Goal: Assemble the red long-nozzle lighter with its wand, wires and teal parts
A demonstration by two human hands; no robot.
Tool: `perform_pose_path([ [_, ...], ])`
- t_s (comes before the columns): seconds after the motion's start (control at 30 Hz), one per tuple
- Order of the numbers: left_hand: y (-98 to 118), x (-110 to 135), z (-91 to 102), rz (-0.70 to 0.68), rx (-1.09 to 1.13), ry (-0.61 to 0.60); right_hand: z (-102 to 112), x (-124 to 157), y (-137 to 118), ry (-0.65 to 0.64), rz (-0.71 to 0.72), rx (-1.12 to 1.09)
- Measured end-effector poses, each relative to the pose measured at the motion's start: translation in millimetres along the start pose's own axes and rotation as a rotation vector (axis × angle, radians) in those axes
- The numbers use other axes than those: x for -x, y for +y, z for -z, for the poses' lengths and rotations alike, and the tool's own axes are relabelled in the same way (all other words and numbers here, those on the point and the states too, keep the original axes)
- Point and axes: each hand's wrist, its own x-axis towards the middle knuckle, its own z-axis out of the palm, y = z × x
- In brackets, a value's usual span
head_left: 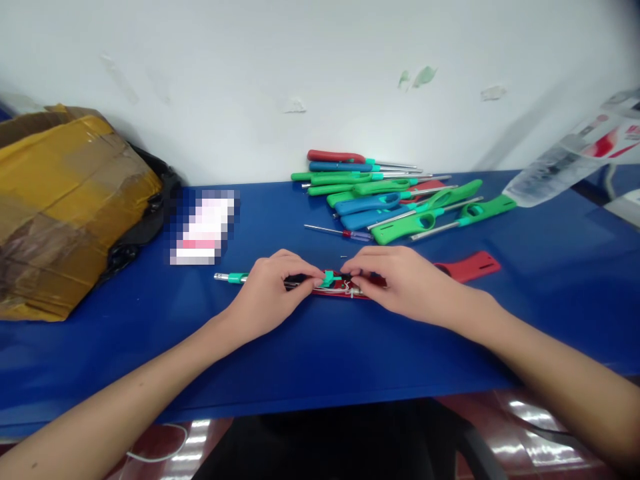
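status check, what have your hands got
Left hand and right hand pinching teal part of opened red utility lighter. Loose red lighter shell past right hand. Red-handled screwdriver lying just beyond, not touching.

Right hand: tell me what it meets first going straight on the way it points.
The teal lighter part, right at the fingertips of the right hand; they seem to touch it already, though depth is unclear from this view.
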Motion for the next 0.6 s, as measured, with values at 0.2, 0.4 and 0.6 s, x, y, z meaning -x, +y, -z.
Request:
perform_pose_path([
  [0.2, 0.6, 0.8, 0.1, 0.01, 0.013, 0.0, 2.2, -0.3, -1.1, -0.015, -0.008, -0.029],
  [0.4, -2.8, 1.9, -0.1, -0.039, 0.057, -0.047, 7.3, 0.9, -2.9, -0.069, -0.051, -0.076],
  [0.6, -4.7, 0.9, -1.0, -0.174, 0.062, -0.045, 8.5, 0.0, -3.0, -0.094, -0.049, -0.091],
])
